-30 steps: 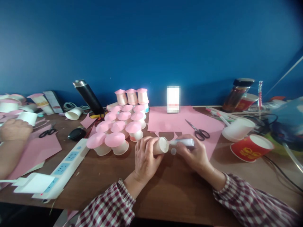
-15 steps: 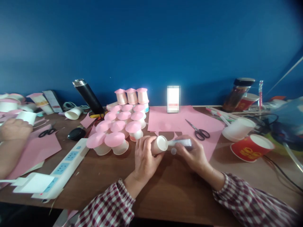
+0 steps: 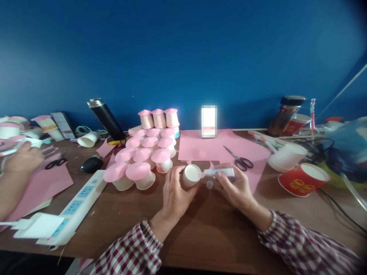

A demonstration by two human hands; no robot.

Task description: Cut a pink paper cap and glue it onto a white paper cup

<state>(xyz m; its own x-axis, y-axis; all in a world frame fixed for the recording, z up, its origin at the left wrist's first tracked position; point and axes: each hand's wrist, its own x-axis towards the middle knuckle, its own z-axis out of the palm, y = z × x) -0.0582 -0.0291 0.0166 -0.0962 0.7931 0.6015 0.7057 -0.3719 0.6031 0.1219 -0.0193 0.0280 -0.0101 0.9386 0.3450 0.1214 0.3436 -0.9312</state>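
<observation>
Just in front of the pink paper sheet, both forearms angle inward over bare brown table. The left hand curls closed around a small white cup lying sideways; the right hand pinches a glue stick, its tip near the cup's base.

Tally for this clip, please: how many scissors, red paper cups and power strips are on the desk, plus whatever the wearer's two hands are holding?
Black-handled scissors: 2
Red paper cups: 2
White power strip: 1
White paper cup, in left hand: 1
White tube, probably a glue stick, in right hand: 1
Total: 7
</observation>
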